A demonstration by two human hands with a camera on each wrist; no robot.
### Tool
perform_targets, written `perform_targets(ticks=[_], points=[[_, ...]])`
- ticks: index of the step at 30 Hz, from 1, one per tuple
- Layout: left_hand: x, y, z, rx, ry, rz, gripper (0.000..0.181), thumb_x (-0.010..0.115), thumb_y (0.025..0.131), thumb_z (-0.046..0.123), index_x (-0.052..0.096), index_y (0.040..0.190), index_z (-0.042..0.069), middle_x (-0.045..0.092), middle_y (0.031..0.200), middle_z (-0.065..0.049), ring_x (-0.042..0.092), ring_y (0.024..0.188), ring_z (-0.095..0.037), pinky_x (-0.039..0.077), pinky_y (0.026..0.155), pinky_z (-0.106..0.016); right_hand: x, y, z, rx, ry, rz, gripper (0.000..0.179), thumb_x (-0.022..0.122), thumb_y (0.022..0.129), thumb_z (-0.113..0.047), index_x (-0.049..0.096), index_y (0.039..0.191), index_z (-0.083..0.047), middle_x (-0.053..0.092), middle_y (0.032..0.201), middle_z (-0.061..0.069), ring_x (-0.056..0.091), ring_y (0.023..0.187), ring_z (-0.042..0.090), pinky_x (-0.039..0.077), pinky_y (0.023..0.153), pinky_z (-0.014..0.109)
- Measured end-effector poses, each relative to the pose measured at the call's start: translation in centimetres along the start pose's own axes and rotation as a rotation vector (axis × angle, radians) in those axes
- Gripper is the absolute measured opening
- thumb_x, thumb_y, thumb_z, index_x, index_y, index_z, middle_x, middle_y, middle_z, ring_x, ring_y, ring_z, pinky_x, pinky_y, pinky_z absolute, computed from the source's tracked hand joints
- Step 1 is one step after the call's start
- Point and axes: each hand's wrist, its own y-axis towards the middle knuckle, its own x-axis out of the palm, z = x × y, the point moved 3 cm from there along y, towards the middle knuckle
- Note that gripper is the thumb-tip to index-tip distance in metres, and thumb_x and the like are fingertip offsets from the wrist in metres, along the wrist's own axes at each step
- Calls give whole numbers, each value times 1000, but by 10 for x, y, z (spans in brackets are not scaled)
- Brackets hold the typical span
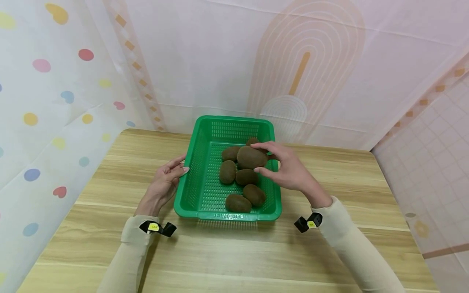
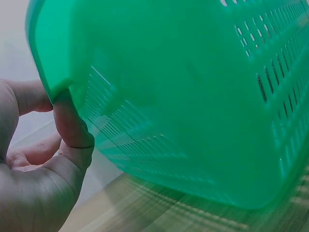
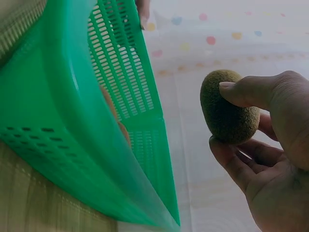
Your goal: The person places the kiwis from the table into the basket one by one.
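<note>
A green plastic basket [image 1: 205,217] with slotted walls stands on the table, several brown kiwis [image 1: 228,172] lying inside it, mostly toward its right half. My left hand [image 1: 165,182] grips the basket's left rim; the left wrist view shows the thumb and fingers [image 2: 72,121] pinching the rim's edge. Above the basket's right side, my right hand [image 1: 291,167] holds one kiwi [image 1: 252,157] between thumb and fingertips. In the right wrist view that fuzzy kiwi [image 3: 227,108] is raised higher than the basket rim [image 3: 82,106]. It partly covers the kiwis beneath it in the head view.
The wooden table [image 1: 227,260] extends on both sides of the basket and in front of it. Close behind the table hangs a pale patterned cloth [image 1: 198,61], with dotted cloth on the left. Each wrist carries a small black camera mount [image 1: 158,228].
</note>
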Motion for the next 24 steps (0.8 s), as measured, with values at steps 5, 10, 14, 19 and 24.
perform_targets(ticks=[5,10,14,19,24], points=[[0,2,-1,8,2,-11,69,58,100,-5,24,160,-4,71,111,0,72,97,-9,63,85,-21,9,1,-2,5,5,-53,56,80,91,-18,59,143,-17,64,135,2,62,113,16,60,96,38],[1,3,-2,9,-4,-16,70,59,99,-5,24,160,-5,72,113,-1,72,99,-9,63,86,-21,17,1,-3,19,19,-112,55,80,91,-16,59,142,-17,62,139,2,61,119,17,58,100,38],[2,3,-2,8,-11,-27,70,60,99,-5,24,160,-5,71,115,-2,72,100,-9,63,86,-22,21,0,-3,25,29,-155,53,79,92,-15,60,141,-15,63,137,4,65,117,20,59,99,37],[2,3,-2,8,-21,-32,70,60,100,-5,24,160,-4,72,114,-2,73,98,-10,63,86,-22,19,-2,-2,39,42,-144,52,79,92,-14,60,140,-13,63,137,9,64,120,27,59,100,43],[-2,3,-1,0,28,-26,67,61,100,-1,29,159,-2,73,110,2,71,96,-8,63,85,-21,13,-5,0,55,24,-118,53,78,92,-16,59,141,-13,61,141,7,59,128,26,58,102,44]])
